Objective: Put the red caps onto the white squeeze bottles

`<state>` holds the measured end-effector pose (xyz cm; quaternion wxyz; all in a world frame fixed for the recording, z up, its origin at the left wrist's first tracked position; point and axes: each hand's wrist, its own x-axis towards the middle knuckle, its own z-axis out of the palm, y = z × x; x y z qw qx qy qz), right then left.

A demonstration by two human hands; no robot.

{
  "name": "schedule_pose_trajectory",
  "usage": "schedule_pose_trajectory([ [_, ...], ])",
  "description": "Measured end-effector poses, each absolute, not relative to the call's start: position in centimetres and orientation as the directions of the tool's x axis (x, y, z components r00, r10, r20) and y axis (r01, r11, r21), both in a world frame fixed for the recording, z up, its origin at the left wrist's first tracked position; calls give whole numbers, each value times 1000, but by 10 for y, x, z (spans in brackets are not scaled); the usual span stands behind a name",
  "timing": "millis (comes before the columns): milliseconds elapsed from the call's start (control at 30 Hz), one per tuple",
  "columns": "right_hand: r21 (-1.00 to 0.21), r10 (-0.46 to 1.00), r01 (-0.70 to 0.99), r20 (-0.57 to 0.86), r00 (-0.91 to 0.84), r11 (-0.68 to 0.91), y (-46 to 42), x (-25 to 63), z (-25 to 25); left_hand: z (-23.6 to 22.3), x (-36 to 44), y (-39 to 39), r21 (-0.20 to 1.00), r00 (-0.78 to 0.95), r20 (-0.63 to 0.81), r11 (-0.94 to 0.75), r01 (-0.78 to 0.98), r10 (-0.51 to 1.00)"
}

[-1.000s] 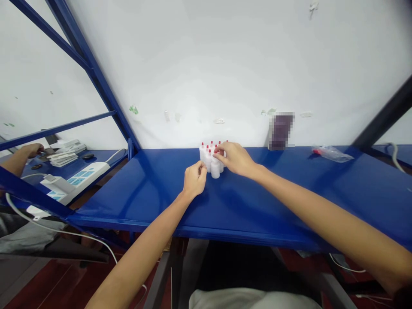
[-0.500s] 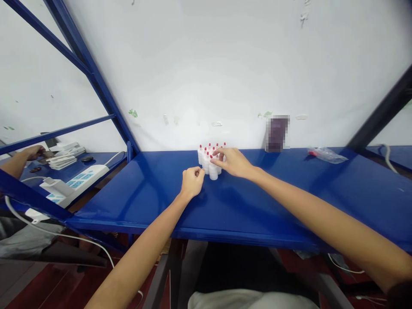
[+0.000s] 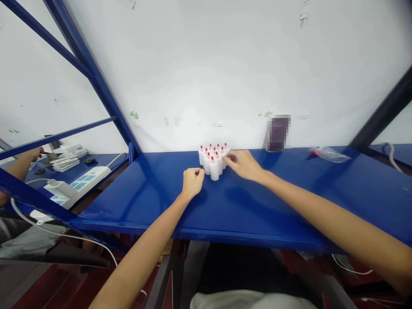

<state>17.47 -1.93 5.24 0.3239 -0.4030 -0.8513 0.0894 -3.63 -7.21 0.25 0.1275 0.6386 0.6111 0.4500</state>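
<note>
Several small white plastic bottles with red pointed caps stand upright in a tight cluster on the blue table, against the white wall; the front bottle (image 3: 214,169) is the nearest to me. My left hand (image 3: 192,181) rests on the table just left of the cluster, its fingers curled in and its thumb against them; the inside of the fist is hidden. At the cluster's right side is my right hand (image 3: 243,164), thumb and forefinger apart, fingertips close to or touching the right-hand bottles. No bottle shows lifted in it.
A blurred-out dark rectangular object (image 3: 278,133) leans on the wall. Right of it lies a clear plastic bag (image 3: 331,154) with something red inside. Beyond the blue frame on the left are a white power strip (image 3: 80,182), stacked white boxes (image 3: 66,161) and another person's arm (image 3: 24,165).
My right hand has drawn back to the right from the front bottle's cap, uncovering more of the bottles. My left hand has stayed in nearly the same place.
</note>
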Motion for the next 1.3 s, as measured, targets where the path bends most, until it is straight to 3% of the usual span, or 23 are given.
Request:
schedule_pose_trajectory([
  [167,-405,836,742,388,-389,534,-4,222,20,-2,-53,-46,806,-291,332,-110,581,897],
  [433,-434,882,772,309,-356,464,-4,234,1,5,-85,-5,768,-317,322,-50,639,892],
  [533,-414,895,798,287,-342,438,-5,234,3,7,-85,-13,742,-269,360,-99,664,894],
  [667,-439,928,821,238,-285,365,-1,239,3,12,-73,-29,626,-147,525,-264,734,839],
  [767,-467,915,789,242,-322,401,3,243,1,16,-62,-40,549,-18,626,-425,719,779],
  [1067,-445,899,782,242,-365,437,7,244,-4,18,-45,-53,537,130,598,-516,668,791],
  [1300,-476,938,813,251,-239,334,-8,238,8,9,-30,-52,489,138,634,-532,691,761],
])
